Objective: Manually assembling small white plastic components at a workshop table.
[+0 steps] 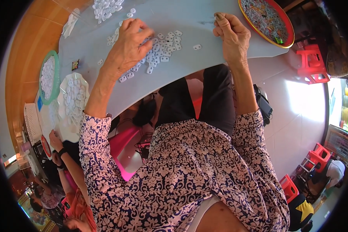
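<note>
White pcs [156,48] lie in a loose heap by the near edge of the table [193,34], left of its middle; a lone pc [197,47] sits apart nr same edge, b/w the hands. Look like hard plastic w/ holes: prob. v. light, stiff, slick, not fragile; best pinched by the side rims, flat faces free. L hand [130,41] is over the heap's far-left part, fingers bent, tips blurred; can't tell if they hold a pc. R hand [233,35], nr the table's right end, has thumb and forefinger tips pressed tog.; can't tell if anything's b/w them. Just left of it, thin dark bits [207,22], prob. wire-like, springy, easily tangled: take one end w/ fingertips. Red tray [288,27] at right end holds lots more metal-looking bits; heavier as a load, so grip opposite rims.
</note>
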The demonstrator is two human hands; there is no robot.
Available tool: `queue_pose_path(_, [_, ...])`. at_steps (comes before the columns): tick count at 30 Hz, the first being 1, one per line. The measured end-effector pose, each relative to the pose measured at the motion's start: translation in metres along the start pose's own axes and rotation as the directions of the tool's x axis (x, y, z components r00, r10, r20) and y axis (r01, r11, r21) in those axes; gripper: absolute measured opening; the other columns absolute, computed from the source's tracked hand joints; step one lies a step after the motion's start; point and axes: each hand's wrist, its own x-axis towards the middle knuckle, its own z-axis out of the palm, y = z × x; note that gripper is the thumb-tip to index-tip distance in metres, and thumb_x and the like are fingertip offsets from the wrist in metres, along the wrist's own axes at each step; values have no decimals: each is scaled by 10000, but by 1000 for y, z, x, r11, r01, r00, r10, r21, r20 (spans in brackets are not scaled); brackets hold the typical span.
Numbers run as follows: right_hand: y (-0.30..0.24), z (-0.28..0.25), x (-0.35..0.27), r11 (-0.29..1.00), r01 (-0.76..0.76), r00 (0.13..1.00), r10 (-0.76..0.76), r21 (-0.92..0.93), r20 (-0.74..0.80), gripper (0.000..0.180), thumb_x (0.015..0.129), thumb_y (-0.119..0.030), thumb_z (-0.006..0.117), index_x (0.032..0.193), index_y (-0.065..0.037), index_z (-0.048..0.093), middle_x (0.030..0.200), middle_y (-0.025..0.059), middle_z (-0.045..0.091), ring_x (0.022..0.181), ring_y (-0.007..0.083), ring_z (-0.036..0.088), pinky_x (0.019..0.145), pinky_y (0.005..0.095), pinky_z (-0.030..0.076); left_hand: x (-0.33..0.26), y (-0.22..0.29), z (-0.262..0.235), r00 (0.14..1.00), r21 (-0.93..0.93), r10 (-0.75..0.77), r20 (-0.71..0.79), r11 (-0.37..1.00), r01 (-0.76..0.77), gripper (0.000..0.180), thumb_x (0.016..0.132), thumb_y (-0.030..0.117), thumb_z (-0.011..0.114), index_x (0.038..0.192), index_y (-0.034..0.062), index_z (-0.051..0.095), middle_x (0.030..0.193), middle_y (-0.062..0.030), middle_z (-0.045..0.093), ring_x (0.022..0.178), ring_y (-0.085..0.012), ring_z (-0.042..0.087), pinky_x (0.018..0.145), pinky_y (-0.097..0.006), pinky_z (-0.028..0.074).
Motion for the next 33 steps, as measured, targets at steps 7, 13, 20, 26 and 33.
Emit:
queue_pose_path(7, [-16, 10, 0, 987, 31, 999, -24, -159, 48, 182, 871, -134, 668, 929, 39, 667, 706, 18, 599, 594, 63, 504, 546, 201, 418, 2, 1, -4, 998, -60, -50, 28, 997, 52, 188, 747, 24, 601, 935, 8, 610, 1037, -112, 513, 1054, -294, 444, 924, -381, 417])
queue_pose_path(13, [-25, 13, -1, 975, 176, 936, -123, -136, 329, 151, 876, -71, 639, 967, 46, 668, 735, 32, 607, 684, 87, 553, 656, 209, 461, 11, 8, -10, 996, -123, -69, -61, 990, 61, 136, 788, 44, 590, 916, 0, 602, 932, -82, 567, 965, -249, 507, 863, -334, 435])
queue_pose_path(20, [-31, 14, 2, 978, 164, 915, -101, -131, 392, 164, 872, -121, 664, 979, 2, 685, 758, 27, 655, 671, 68, 585, 638, 208, 500, 38, 29, -6, 891, -951, -396, 224, 112, 288, 211, 861, 159, 623, 986, -8, 649, 852, -29, 640, 803, -112, 576, 759, -255, 446])
queue_pose_path(26, [-38, 25, 3, 979, 144, 917, -77, -144, 391, 149, 890, -89, 618, 970, 29, 660, 741, 35, 638, 677, 86, 584, 636, 225, 491, 47, 45, -6, 856, -960, -469, 216, 57, 273, 238, 863, 147, 606, 1018, -31, 637, 822, -38, 622, 751, -111, 570, 715, -250, 462])
queue_pose_path(33, [-45, 23, -5, 989, 110, 925, -67, -95, 374, 131, 894, -10, 554, 979, 50, 633, 920, 88, 627, 729, 121, 574, 657, 240, 467, 52, 59, 8, 933, -933, -351, 77, 304, 192, 213, 876, 141, 539, 999, -7, 631, 737, -10, 603, 671, -71, 549, 627, -212, 445])
